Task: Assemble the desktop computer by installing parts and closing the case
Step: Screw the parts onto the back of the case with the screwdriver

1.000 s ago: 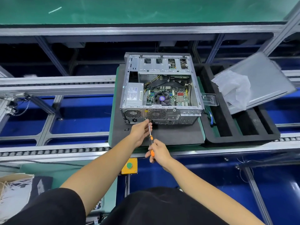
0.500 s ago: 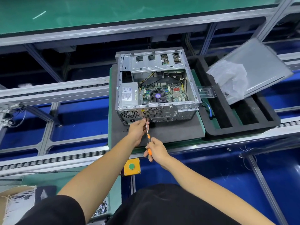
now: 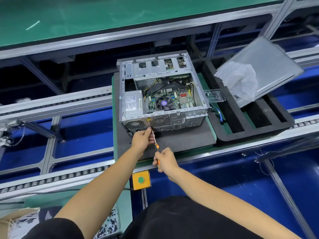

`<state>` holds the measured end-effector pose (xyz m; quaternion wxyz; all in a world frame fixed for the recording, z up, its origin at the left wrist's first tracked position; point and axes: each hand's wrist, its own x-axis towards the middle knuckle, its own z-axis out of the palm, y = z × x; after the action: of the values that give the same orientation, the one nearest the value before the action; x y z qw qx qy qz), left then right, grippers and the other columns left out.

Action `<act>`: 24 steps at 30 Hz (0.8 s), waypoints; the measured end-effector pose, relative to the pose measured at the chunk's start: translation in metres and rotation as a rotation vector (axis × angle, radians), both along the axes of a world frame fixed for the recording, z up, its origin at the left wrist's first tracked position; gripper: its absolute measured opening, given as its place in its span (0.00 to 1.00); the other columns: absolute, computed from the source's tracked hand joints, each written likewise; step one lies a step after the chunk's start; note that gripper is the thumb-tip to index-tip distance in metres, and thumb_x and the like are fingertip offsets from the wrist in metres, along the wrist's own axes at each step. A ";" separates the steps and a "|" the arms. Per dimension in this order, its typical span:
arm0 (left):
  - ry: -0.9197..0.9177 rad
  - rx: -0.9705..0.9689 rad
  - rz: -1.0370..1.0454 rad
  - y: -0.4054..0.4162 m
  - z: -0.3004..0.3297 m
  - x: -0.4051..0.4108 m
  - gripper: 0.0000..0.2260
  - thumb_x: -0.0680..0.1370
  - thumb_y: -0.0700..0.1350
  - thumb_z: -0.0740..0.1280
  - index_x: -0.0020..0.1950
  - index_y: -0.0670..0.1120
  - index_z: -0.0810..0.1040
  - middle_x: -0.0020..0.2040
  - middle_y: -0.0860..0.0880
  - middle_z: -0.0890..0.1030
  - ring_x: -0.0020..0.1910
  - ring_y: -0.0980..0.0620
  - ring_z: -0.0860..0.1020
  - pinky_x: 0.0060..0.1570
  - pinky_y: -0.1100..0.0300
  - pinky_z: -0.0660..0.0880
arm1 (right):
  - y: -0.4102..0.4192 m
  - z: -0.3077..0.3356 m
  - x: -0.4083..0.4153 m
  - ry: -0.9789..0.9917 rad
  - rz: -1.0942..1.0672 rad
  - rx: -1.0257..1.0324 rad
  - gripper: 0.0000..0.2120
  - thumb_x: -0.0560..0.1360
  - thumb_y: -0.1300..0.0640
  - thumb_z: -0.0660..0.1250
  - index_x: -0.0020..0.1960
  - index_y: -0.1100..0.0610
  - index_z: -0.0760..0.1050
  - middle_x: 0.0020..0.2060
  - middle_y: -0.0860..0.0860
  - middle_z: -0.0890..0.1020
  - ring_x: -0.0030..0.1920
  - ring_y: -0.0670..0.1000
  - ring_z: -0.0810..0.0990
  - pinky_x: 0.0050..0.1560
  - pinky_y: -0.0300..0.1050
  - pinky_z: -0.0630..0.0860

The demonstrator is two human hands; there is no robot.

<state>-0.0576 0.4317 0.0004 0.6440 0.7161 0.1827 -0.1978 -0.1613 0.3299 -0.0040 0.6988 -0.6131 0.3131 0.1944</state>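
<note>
Since the earlier frame: hands unmoved relative to the computer case (image 3: 160,94) on the foam mat (image 3: 181,140); view only shifted. Right hand (image 3: 166,161) fingers clamp the screwdriver (image 3: 155,138) handle; left hand (image 3: 142,138) fingers pinch its shaft, tip against the case's rear panel.

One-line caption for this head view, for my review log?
Right hand grips an orange-handled screwdriver at the open computer case's rear panel; left hand steadies its shaft.

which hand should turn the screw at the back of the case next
The right hand: it already grips the screwdriver by its orange handle, tip at the back panel of the computer case. The left hand pinches the shaft near the tip, better placed for steadying.
</note>
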 end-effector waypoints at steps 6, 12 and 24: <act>-0.625 0.656 -0.149 0.023 0.019 -0.014 0.08 0.86 0.52 0.57 0.49 0.52 0.69 0.43 0.55 0.75 0.43 0.53 0.72 0.41 0.57 0.65 | 0.009 -0.007 -0.002 -0.013 -0.156 -0.072 0.07 0.79 0.60 0.66 0.46 0.59 0.68 0.38 0.54 0.86 0.20 0.49 0.67 0.23 0.42 0.68; -1.219 0.937 -0.495 0.041 0.062 0.039 0.14 0.83 0.50 0.62 0.66 0.46 0.74 0.61 0.48 0.77 0.61 0.47 0.73 0.64 0.53 0.66 | 0.010 -0.005 0.000 0.006 -0.141 -0.108 0.11 0.78 0.62 0.67 0.46 0.55 0.64 0.41 0.54 0.86 0.17 0.47 0.63 0.21 0.40 0.64; -0.953 1.147 -1.239 0.031 0.081 0.099 0.17 0.83 0.64 0.56 0.52 0.51 0.72 0.43 0.52 0.70 0.55 0.45 0.72 0.73 0.46 0.56 | 0.014 0.006 0.004 0.028 -0.220 0.100 0.09 0.82 0.64 0.56 0.44 0.60 0.70 0.37 0.57 0.87 0.22 0.51 0.75 0.22 0.38 0.68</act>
<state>0.0416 0.4627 0.0812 -0.0152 0.8957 -0.4384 -0.0721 -0.1570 0.3438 0.0017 0.7412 -0.5368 0.3780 0.1403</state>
